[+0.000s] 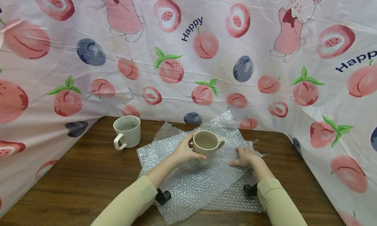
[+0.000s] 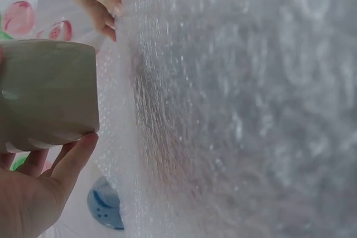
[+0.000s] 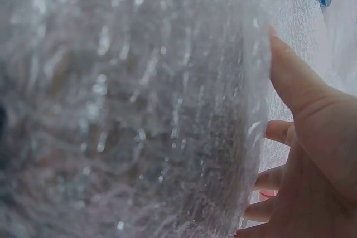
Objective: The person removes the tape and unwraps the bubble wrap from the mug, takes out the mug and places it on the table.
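Note:
My left hand [image 1: 187,150] grips a beige mug [image 1: 206,141] round its side, thumb toward me and fingers on the far left. The mug is upright with its handle pointing right, over a sheet of bubble wrap [image 1: 188,186]. In the left wrist view the hand's fingers curve along the mug wall [image 2: 50,96]. My right hand [image 1: 245,157] rests on the bubble wrap to the right of the mug, fingers spread. Seen from the right wrist, its fingertips touch the wrap's surface [image 3: 167,110]. A second sheet lies partly beneath the first.
A white mug [image 1: 129,134] stands at the back left of the brown wooden table [image 1: 73,183], its handle toward me. Fruit-printed cloth [image 1: 182,65] hangs behind the table and along both sides. Strips of clear tape [image 1: 265,155] stick out at the wrap's right edge.

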Motion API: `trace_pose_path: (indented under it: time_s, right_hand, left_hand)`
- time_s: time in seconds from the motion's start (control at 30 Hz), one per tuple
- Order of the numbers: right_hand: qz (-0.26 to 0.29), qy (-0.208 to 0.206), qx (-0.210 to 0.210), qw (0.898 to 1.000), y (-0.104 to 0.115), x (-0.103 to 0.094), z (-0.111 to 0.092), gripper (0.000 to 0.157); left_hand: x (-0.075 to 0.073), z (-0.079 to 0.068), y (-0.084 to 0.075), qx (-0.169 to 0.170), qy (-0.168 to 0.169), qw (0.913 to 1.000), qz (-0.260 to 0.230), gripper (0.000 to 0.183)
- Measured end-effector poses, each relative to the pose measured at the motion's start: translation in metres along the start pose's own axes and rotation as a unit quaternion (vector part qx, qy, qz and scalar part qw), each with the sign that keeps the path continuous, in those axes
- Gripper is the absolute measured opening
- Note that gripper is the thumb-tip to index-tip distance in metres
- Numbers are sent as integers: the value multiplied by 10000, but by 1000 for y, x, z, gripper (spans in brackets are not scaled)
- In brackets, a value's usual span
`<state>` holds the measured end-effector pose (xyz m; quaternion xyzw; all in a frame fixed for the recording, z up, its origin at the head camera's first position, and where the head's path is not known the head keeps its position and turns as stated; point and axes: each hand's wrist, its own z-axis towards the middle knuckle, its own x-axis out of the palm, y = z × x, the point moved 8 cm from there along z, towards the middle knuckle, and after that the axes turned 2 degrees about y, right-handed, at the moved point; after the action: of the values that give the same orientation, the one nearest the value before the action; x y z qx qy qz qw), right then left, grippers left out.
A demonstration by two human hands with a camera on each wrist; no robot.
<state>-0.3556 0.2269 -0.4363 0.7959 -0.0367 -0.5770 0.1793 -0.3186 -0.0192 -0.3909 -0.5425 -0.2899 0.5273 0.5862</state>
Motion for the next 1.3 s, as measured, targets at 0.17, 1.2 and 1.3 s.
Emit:
trace_pose_path:
  time_s: [0.17, 1.2, 1.3]
  right_hand:
    - [41, -4, -21, 10000, 1, -1, -1, 93]
    - [133, 41, 90, 9999, -4, 2, 1, 97]
    - [140, 30, 56, 9999, -4, 2, 1, 96]
  left_hand:
    - [-4, -4, -1, -6, -77, 9999, 67, 97]
    - [-56, -49, -14, 34, -616, 9975, 358, 96]
    - [-62, -55, -14, 20, -618, 9973, 387, 95]
